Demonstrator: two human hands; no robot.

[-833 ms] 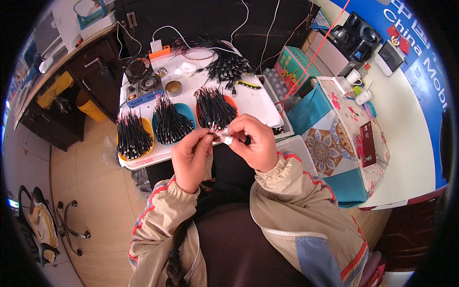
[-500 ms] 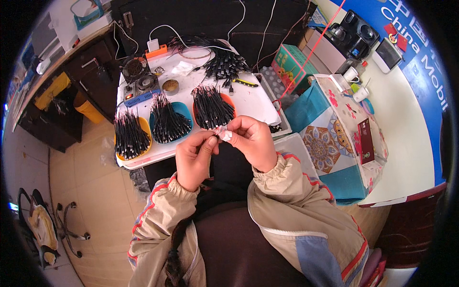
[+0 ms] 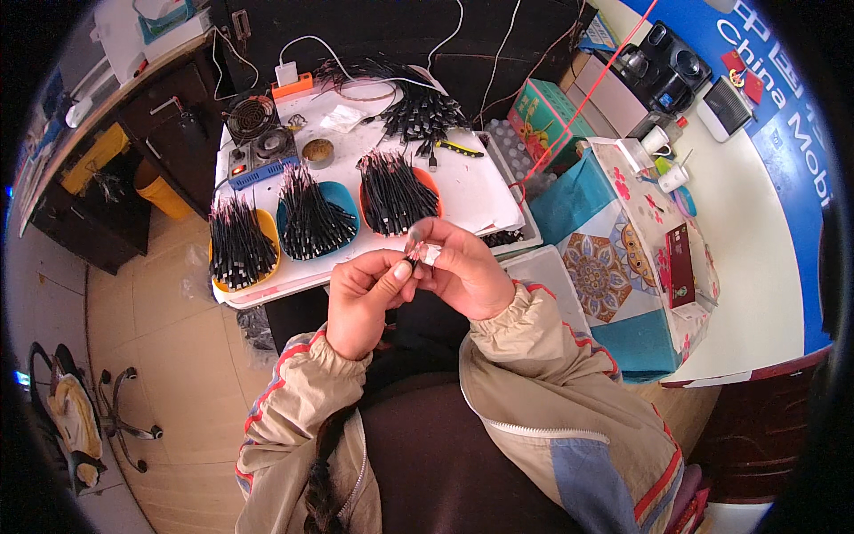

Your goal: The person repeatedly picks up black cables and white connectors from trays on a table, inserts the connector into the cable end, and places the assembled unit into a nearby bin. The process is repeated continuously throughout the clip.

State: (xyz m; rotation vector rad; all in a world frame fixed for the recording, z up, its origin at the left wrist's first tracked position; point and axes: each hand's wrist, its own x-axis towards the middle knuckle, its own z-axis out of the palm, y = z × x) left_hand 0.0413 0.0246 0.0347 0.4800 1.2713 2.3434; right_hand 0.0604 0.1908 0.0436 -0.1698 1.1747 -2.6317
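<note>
Just small connector (image 3: 429, 254) between both hands' fingers (image 3: 402, 269)

The small part (image 3: 425, 254) pinched between the left hand (image 3: 360, 298) and right hand (image 3: 463, 271) is too small to identify, possibly a connector. Fingers cover most of it. The near edge cuts off both sleeves.
</note>
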